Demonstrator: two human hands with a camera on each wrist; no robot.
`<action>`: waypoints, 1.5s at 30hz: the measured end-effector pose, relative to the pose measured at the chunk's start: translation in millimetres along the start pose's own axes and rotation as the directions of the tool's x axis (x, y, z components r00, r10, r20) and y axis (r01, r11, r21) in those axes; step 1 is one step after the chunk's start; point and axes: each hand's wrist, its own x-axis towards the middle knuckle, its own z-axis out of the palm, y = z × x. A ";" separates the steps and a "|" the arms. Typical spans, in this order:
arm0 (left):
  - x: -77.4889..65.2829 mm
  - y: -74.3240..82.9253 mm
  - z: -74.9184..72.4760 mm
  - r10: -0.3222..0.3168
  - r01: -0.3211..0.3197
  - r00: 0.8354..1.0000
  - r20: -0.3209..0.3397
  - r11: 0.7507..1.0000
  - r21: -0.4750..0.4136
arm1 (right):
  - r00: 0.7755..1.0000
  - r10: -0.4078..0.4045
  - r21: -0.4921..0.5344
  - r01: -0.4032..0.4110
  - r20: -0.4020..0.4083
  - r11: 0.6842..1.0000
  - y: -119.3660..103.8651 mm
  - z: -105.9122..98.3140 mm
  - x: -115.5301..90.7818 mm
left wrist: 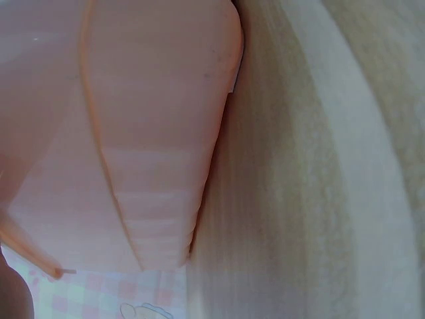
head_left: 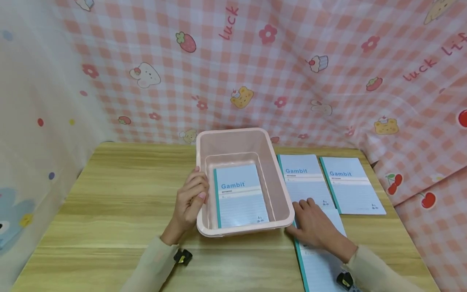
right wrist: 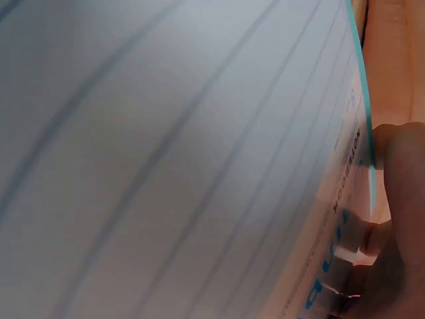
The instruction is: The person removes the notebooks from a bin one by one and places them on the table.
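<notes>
A pale pink plastic bin [head_left: 245, 142] stands in the middle of the table, with a light blue Gambit notebook [head_left: 240, 202] lying inside. My left hand [head_left: 189, 202] grips the bin's left rim, thumb on the inner side. In the left wrist view the bin's outer wall [left wrist: 153, 119] fills the left half. To the right of the bin, my right hand [head_left: 317, 227] holds the upper left corner of a nearer notebook [head_left: 321, 271]. The right wrist view has its thumb [right wrist: 405, 159] at the teal spine of that notebook [right wrist: 199, 159], fingers bent below.
Behind the right hand lies another notebook [head_left: 300, 184], overlapped by the nearer one. A further notebook [head_left: 354, 188] lies at the back right. The wooden table [head_left: 127, 194] ends at a checked pink cloth [head_left: 219, 73] hanging behind it.
</notes>
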 end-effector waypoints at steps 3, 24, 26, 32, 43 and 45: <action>-0.1 0.4 -0.9 -0.005 0.005 1.000 -0.001 1.000 0.007 | 1.000 -0.008 -0.025 0.007 -0.022 1.000 -2.5 0.5 -3.3; -1.4 1.1 -1.9 -0.020 0.020 1.000 0.005 0.999 0.026 | 0.977 -0.036 0.019 0.041 -0.210 0.999 -2.6 -12.4 -4.3; -0.8 0.9 -1.7 -0.018 0.018 1.000 0.006 0.999 0.026 | 0.971 -0.025 0.046 0.037 -0.237 0.998 0.9 -18.6 1.0; 1.5 -0.5 -1.1 -0.011 0.011 1.000 0.004 1.000 0.025 | 0.962 0.062 0.154 -0.021 -0.264 0.988 14.3 -41.1 22.1; 1.7 -1.0 0.0 0.007 -0.007 1.000 0.002 1.000 0.025 | 0.928 0.152 0.297 -0.048 -0.340 0.954 16.6 -85.5 56.9; 0.1 -0.6 0.8 0.006 -0.006 1.000 -0.001 1.000 0.024 | 0.925 0.158 0.316 -0.044 -0.345 0.948 14.9 -92.2 61.9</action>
